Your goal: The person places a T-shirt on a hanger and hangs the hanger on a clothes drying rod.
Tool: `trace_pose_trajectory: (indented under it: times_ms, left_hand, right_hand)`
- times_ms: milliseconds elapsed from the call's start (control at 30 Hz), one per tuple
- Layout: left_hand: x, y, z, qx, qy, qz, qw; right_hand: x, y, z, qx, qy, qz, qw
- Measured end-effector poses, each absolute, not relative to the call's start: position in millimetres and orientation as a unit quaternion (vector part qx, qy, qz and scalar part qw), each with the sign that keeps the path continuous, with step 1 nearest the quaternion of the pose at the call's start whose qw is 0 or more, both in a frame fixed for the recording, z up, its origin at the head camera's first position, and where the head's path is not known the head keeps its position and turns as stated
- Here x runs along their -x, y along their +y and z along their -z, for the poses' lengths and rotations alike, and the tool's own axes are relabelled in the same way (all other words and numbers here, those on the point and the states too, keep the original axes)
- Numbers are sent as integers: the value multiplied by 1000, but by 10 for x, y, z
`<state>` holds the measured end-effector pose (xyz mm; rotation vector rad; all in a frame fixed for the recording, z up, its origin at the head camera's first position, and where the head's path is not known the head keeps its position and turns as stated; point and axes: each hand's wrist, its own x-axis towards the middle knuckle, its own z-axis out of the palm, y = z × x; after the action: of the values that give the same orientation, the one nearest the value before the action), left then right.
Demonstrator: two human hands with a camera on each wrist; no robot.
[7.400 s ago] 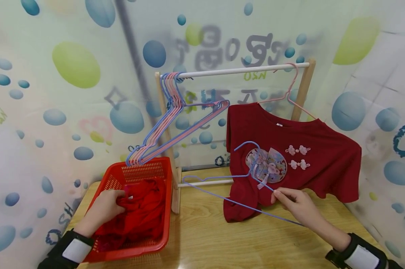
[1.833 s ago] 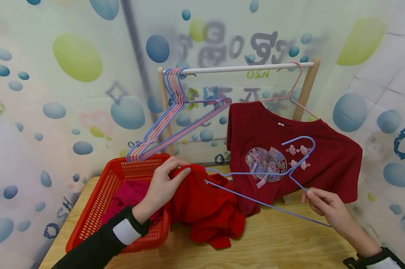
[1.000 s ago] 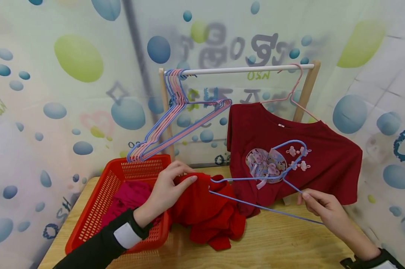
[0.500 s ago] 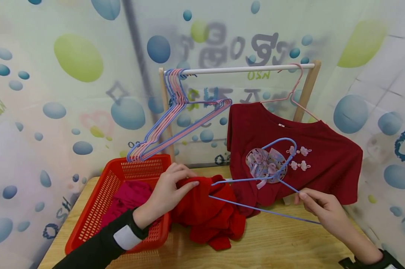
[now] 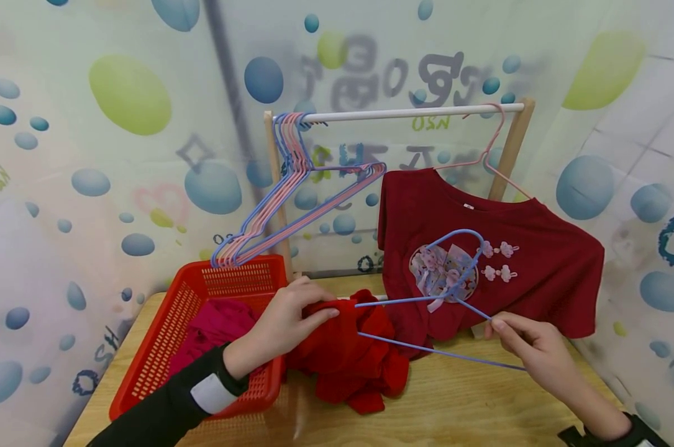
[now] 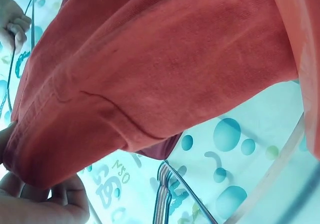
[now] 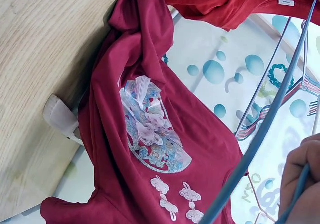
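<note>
In the head view my left hand pinches a red shirt at its upper edge, thumb in front. The shirt hangs bunched beside the basket, its lower folds down at the tabletop. My right hand grips a blue wire hanger by its right shoulder, with the hook up. The hanger's left end is hidden inside the red shirt. In the right wrist view, a white label shows at the shirt's neckline, near the hanger. Up close in the left wrist view, my fingers hold a folded seam of the shirt.
A red basket with a magenta garment stands at left. Behind is a rack with a white rail. Several blue and pink hangers hang at its left, a dark red T-shirt on a pink hanger at its right.
My left hand has lifted the red shirt out of the basket and moved right. The blue hanger's left end has gone into the shirt, and lately my right hand has moved it further left.
</note>
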<state>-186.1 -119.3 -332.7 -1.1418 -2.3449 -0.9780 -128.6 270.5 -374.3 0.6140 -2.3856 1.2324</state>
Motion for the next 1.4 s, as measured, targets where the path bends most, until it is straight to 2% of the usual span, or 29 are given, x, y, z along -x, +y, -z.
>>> trace_pose_trajectory:
  times_ms: [333,633,1400]
  left_hand:
    - [1828,-1125,3356,420,-827,338,160]
    - [1802,-1086,3372,391,-839,360,113]
    - [1787,-1001,3342,401,-832,367,112]
  right_hand:
    - [1251,2664,3711,-217,-850,-435,202]
    - [1240,2632,3728,-224,-849,-429,213]
    - [1172,2497,3700,-219,-850,-431,212]
